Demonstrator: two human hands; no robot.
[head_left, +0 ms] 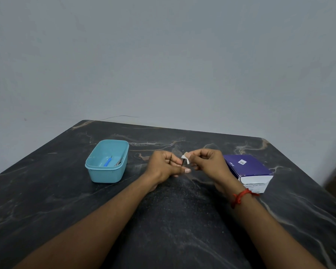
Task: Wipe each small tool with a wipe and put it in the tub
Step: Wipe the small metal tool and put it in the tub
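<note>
Two hands up over the middle of the table point(182, 220), close together, nearly touching at the fingertips.

Left hand point(164, 166): fingers curled, pinching a small thin dark tool point(183, 162). Only a short upright stretch of it shows, sticking out past the fingertips on the side facing the right hand. Another dark sliver shows further back between the left fingers; can't tell if it's the same tool.

Right hand point(209, 162): fingers curled in, thumb and forefinger pinching a small white wipe point(187, 157). The wipe sits right at the exposed end of the tool, touching or as good as touching it; the scale is too small to say whether it wraps round it. Red thread point(241, 197) on the right wrist.

So the tool in play is between the two hands, held above the tabletop and not in the tub.

Tub point(105, 174): light blue, rectangular, open top, on the table to the left of the left hand and apart from it. Inside it are a blue-handled tool point(107, 162) and a metal tool point(118, 162) lying beside it near the right wall.

Purple and white box point(248, 166) sits on the table just right of the right hand, partly behind the wrist. Label text is too blurred to read.

Dark marbled tabletop, plain grey wall point(163, 55) behind.
</note>
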